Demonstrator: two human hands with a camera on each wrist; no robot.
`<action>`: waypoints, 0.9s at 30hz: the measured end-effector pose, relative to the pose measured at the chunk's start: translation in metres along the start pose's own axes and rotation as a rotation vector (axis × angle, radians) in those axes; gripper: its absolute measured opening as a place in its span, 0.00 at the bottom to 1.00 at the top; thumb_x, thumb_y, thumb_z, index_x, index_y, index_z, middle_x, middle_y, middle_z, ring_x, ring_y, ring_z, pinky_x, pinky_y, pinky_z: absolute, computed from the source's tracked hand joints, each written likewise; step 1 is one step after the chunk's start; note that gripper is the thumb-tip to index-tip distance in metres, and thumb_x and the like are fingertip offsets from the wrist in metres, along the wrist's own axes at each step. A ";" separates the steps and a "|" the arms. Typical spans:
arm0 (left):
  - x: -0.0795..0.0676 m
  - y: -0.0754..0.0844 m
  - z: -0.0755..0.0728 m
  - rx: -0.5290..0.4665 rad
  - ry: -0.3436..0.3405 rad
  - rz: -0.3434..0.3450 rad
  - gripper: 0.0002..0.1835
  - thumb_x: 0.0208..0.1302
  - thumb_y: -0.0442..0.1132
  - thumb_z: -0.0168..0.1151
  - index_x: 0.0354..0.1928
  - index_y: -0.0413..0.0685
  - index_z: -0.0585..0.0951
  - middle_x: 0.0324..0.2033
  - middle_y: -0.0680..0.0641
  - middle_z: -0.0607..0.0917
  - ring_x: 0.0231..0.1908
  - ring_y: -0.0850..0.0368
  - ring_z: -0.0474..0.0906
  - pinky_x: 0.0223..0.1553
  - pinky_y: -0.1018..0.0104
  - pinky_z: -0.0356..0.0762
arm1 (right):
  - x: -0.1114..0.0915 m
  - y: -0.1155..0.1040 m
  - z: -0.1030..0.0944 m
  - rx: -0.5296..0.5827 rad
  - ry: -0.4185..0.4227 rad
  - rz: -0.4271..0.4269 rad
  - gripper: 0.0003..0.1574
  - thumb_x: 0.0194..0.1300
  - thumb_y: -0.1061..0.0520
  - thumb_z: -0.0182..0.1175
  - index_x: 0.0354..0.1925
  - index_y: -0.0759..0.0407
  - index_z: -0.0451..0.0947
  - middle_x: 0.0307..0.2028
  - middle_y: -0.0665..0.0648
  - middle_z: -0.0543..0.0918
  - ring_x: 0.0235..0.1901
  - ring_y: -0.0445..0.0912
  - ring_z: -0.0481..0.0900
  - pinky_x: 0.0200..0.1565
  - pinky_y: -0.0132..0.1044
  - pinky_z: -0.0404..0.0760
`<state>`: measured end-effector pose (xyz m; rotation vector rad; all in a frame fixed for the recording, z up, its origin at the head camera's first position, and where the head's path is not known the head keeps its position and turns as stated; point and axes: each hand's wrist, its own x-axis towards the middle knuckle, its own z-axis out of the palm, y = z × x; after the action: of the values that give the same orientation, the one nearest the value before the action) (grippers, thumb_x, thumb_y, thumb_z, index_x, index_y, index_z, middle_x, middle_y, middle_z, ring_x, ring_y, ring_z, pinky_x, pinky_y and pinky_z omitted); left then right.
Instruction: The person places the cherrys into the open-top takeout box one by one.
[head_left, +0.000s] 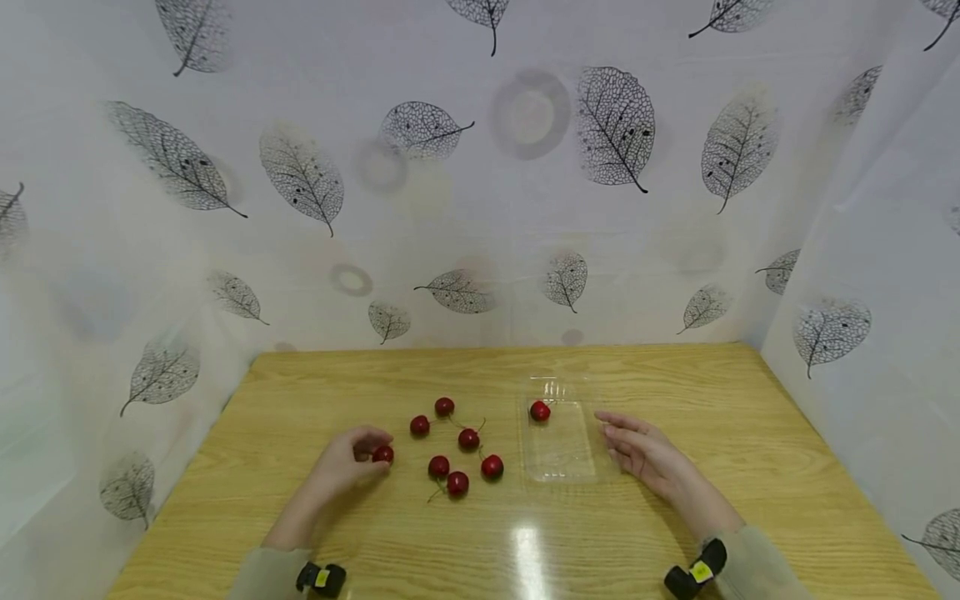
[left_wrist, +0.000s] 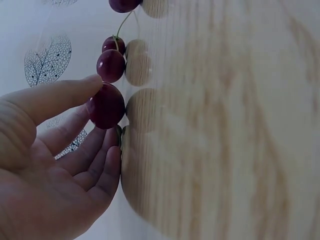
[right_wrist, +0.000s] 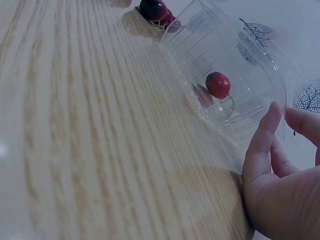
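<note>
A dark red cherry (head_left: 383,454) is pinched between the thumb and fingers of my left hand (head_left: 347,457), low over the left side of the table. In the left wrist view this cherry (left_wrist: 106,106) sits at the thumb tip, with the lower fingers loosely bent beneath. Several cherries (head_left: 457,484), some with stems, lie between that hand and a clear plastic container (head_left: 562,477). Inside the container one cherry (head_left: 540,411) rests near its left wall. My right hand (head_left: 647,458) is at the container's right side, its extended fingers at the rim.
The wooden table (head_left: 420,550) ends at the back against a pale curtain (head_left: 480,208) printed with leaves. More curtain hangs along both sides. Dark wrist devices (head_left: 321,578) show at both sleeves.
</note>
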<state>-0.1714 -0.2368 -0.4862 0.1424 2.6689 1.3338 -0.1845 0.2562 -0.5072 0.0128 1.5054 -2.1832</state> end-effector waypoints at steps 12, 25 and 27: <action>0.002 -0.001 0.002 0.035 0.000 -0.034 0.16 0.64 0.29 0.74 0.53 0.39 0.86 0.49 0.42 0.89 0.50 0.48 0.84 0.51 0.60 0.82 | -0.002 -0.002 0.002 0.016 0.009 0.006 0.17 0.82 0.61 0.54 0.52 0.42 0.86 0.45 0.42 0.90 0.43 0.32 0.86 0.45 0.26 0.86; 0.014 0.011 0.010 -0.048 0.065 -0.079 0.17 0.66 0.34 0.74 0.56 0.41 0.86 0.49 0.42 0.90 0.50 0.50 0.85 0.57 0.53 0.83 | -0.002 -0.003 0.003 0.015 0.005 0.006 0.18 0.82 0.62 0.54 0.52 0.41 0.86 0.45 0.42 0.90 0.44 0.33 0.86 0.46 0.26 0.86; 0.016 0.016 0.012 -0.048 0.069 -0.068 0.18 0.65 0.34 0.74 0.56 0.41 0.86 0.50 0.41 0.90 0.50 0.48 0.85 0.59 0.49 0.83 | -0.002 -0.003 0.003 0.020 0.003 0.007 0.18 0.82 0.62 0.54 0.52 0.41 0.86 0.44 0.42 0.90 0.44 0.33 0.87 0.46 0.26 0.86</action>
<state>-0.1848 -0.2159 -0.4822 -0.0005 2.6683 1.4052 -0.1833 0.2547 -0.5032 0.0275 1.4832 -2.1940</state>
